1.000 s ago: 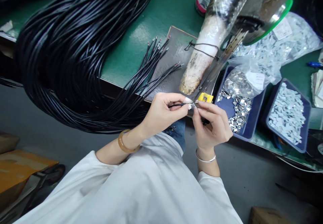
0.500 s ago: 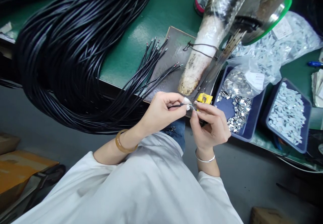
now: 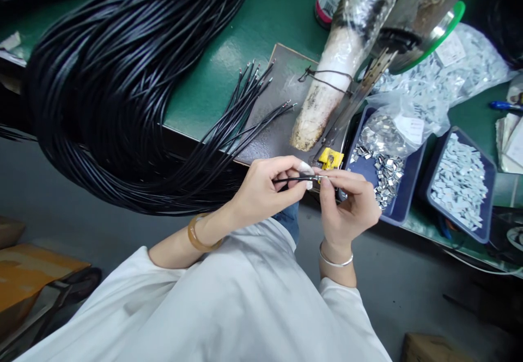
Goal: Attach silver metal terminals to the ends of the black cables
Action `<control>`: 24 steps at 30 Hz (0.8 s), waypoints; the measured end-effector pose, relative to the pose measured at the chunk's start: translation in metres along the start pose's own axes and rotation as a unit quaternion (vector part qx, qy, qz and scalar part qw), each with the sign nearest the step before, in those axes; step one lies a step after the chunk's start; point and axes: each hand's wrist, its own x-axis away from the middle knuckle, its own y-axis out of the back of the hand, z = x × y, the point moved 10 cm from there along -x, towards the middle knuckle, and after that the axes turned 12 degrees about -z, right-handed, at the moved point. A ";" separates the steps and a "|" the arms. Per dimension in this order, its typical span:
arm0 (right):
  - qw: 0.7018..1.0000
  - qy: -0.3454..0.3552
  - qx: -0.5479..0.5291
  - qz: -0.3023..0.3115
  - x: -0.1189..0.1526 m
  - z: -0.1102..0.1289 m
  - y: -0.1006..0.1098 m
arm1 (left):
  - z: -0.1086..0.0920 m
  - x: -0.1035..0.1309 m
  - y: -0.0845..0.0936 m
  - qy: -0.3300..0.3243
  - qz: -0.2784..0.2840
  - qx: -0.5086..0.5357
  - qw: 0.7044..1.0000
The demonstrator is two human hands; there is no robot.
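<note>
Between thumb and fingers, my left hand (image 3: 269, 185) pinches a black cable (image 3: 291, 179) near its stripped end. White tape wraps two of that hand's fingertips. My right hand (image 3: 349, 201) closes its thumb and forefinger on the small shiny tip of the same cable; whether a separate metal piece is there, I cannot tell. Just beyond the fingertips is a yellow piece (image 3: 330, 158) on the machine. A large bundle of black cables (image 3: 110, 95) runs down at the left, its stripped ends (image 3: 255, 73) lying over a grey plate (image 3: 281, 73).
A plastic-wrapped machine part (image 3: 316, 100) points down at the hands. To the right stand a blue bin of metal clips (image 3: 363, 167) and a blue bin of pale small pieces (image 3: 433, 201). Plastic bags (image 3: 478, 62) lie behind them. A cardboard box (image 3: 36, 269) sits lower left.
My right hand has shifted slightly right and down, and its fingers now lie in line with the cable. The cable in my left hand has moved a little lower and straighter.
</note>
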 end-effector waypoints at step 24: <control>0.990 -0.093 0.070 0.080 0.017 -0.009 -0.008 | -0.006 0.017 0.008 -0.108 -0.041 0.033 0.993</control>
